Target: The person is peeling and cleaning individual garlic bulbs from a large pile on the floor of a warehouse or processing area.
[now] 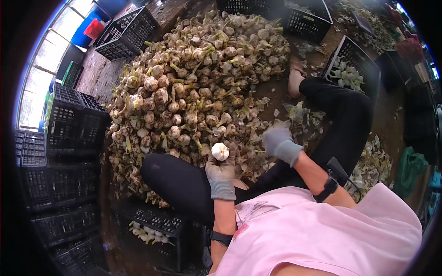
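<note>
Head view, ordered from near to far. Nearest lay the pink shirt (pixel 317 225) and dark trousers (pixel 182 179); beside the left leg, a black crate (pixel 154 219) contained pale bulbs (pixel 149 233). Just beyond, the gloved left hand (pixel 221 174) held a clean white garlic bulb (pixel 220 151) at its fingers, over the near edge of the heap. The gloved right hand (pixel 278 141) stood apart and was blurred; whether it was closed, or held anything, could not be told. The bulb was judged light, firm and compact, best taken around its widest part with gentle, even pressure — its papery skin would probably slide or tear beneath a rubbing glove, and a hard squeeze might bruise or split the cloves. Behind the hands rose the heap of soiled garlic (pixel 184 87), many bulbs bearing stalks that offered a natural handle — the rounded bodies being likelier to roll. Farther off, a second crate (pixel 338 53) at right held more pale bulbs; at far left a red bucket (pixel 93 28) stood near another crate (pixel 126 34).
</note>
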The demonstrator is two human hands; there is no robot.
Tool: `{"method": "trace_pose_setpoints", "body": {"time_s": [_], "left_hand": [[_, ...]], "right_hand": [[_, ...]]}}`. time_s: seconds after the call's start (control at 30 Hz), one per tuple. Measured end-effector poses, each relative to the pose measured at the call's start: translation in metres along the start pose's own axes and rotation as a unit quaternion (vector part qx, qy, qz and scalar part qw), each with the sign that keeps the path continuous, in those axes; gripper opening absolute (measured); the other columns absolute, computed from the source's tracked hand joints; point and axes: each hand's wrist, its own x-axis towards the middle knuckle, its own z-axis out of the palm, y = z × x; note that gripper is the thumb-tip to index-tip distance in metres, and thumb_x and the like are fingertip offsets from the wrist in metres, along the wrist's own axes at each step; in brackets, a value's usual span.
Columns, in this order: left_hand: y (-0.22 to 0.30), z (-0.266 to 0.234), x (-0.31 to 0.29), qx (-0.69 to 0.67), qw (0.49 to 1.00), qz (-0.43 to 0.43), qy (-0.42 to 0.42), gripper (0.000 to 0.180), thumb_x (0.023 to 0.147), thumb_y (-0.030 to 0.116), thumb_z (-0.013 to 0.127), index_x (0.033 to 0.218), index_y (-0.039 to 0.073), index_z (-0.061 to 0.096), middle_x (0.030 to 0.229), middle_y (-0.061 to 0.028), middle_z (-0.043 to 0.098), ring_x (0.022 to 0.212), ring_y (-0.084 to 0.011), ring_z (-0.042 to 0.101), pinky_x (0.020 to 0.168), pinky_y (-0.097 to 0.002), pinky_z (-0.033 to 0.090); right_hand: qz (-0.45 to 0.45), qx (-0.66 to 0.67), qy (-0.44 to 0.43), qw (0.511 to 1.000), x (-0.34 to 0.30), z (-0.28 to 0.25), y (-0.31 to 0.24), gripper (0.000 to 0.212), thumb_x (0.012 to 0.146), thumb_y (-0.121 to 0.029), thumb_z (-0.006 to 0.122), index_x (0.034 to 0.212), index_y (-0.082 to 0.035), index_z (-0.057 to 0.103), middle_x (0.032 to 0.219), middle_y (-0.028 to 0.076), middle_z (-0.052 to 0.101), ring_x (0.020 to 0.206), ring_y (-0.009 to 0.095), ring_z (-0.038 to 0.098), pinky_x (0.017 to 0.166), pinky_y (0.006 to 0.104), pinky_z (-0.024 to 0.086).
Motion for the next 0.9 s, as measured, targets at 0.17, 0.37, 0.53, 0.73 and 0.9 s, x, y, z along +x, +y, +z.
{"method": "trace_pose_setpoints", "body": {"time_s": [0.17,0.37,0.53,0.73,0.9], "left_hand": [[-0.004,0.002,0.005,-0.020,0.999,-0.048,0.013,0.034,0.094,0.022,0.049,0.115,-0.005,0.052,0.116,-0.0275,0.056,0.107,-0.0424,0.056,0.095,-0.0593,0.046],[-0.014,-0.009,0.009,0.050,0.988,-0.144,-0.001,0.036,0.094,0.031,0.053,0.118,0.004,0.053,0.119,-0.0137,0.057,0.112,-0.0302,0.054,0.099,-0.0529,0.044],[-0.045,0.021,-0.016,0.229,0.965,-0.122,-0.046,0.034,0.096,0.039,0.047,0.115,0.013,0.057,0.107,-0.0048,0.064,0.102,-0.0218,0.060,0.092,-0.0416,0.047],[-0.025,0.023,-0.018,0.235,0.967,-0.093,-0.006,0.043,0.091,0.049,0.046,0.098,0.009,0.061,0.083,-0.0099,0.064,0.055,-0.0166,0.054,0.037,-0.0247,0.036],[-0.021,0.030,-0.028,0.172,0.979,-0.108,-0.025,0.048,0.089,0.056,0.048,0.091,0.011,0.062,0.075,-0.0074,0.064,0.050,-0.0157,0.051,0.035,-0.0214,0.032]], "right_hand": [[-0.068,0.528,0.028,0.846,0.024,0.025,0.006,0.030,0.091,-0.027,0.057,0.087,0.001,0.066,0.079,0.008,0.066,0.070,0.015,0.057,0.066,0.0296,0.047],[-0.174,0.517,0.244,0.802,0.027,0.028,-0.062,0.029,0.094,-0.026,0.055,0.106,-0.001,0.062,0.087,0.009,0.065,0.080,0.019,0.061,0.076,0.0273,0.048],[0.038,0.711,0.101,0.695,0.052,0.054,-0.060,0.031,0.095,-0.029,0.053,0.103,0.000,0.063,0.082,0.006,0.066,0.073,0.014,0.060,0.068,0.0244,0.047],[0.042,0.882,-0.043,0.467,0.039,0.008,-0.028,0.025,0.091,-0.016,0.055,0.109,0.002,0.059,0.097,0.012,0.062,0.093,0.022,0.063,0.072,0.0326,0.055],[-0.076,0.573,0.046,0.815,-0.009,-0.012,-0.029,0.025,0.089,-0.016,0.063,0.107,0.000,0.064,0.108,0.012,0.062,0.098,0.021,0.060,0.085,0.0310,0.049]]}}
